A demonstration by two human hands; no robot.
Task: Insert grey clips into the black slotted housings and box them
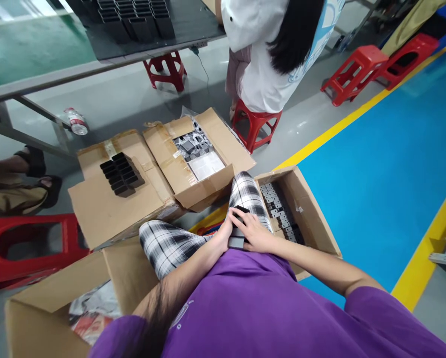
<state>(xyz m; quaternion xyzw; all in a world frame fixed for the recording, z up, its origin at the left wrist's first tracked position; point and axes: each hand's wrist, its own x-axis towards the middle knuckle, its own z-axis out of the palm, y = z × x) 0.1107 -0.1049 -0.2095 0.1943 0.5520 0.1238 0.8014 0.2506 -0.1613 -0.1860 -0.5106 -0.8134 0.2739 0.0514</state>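
Note:
A black box-shaped plastic part point(237, 241) rests at my lap between my two hands. My left hand point(224, 233) is closed along its left side. My right hand point(256, 230) lies over its right side and top, with fingertips meeting those of the left. The part's middle is hidden under the fingers, and a dark end point(241, 209) shows beyond them. Just right of my right hand, an open carton point(316, 219) holds rows of metal-faced black pieces point(278, 206). Ahead to the left, several black open-topped housings point(121, 174) stand grouped on a closed carton point(141, 209).
An open carton point(217, 186) ahead contains bagged black parts and white paper. Another open carton point(29, 318) at lower left has plastic bags inside. A co-worker point(260, 74) sits on a red stool point(255, 130) by the table point(193, 30). Red stool point(68, 219) stands left.

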